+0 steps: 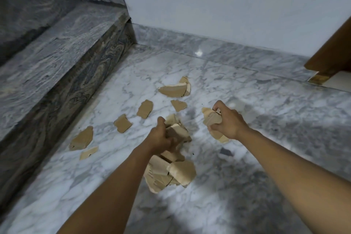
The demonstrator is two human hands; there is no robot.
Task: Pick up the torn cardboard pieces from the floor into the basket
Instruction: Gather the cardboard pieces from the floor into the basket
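Both hands full: left hand [161, 138] and right hand [227, 122] clench cardboard pieces [171, 174]; I'd dump before grabbing mid-frame scraps [121, 123]. Basket unseen.

Torn tan cardboard pieces [144, 108] lie scattered flat on the marble floor [247, 100]. At twelve o'clock sits a curved, overlapping cluster [174, 89], with a small triangular scrap [178, 105] just below it. Toward nine o'clock lie a squarish piece [122, 123], a larger ragged one [82, 138] and a thin sliver [88, 153] beside it. At the centre a thick bundle [169, 173] hangs from the left hand [161, 137], and a smaller wad [213, 122], blurred, perhaps several layers, sits in the right hand [227, 121].
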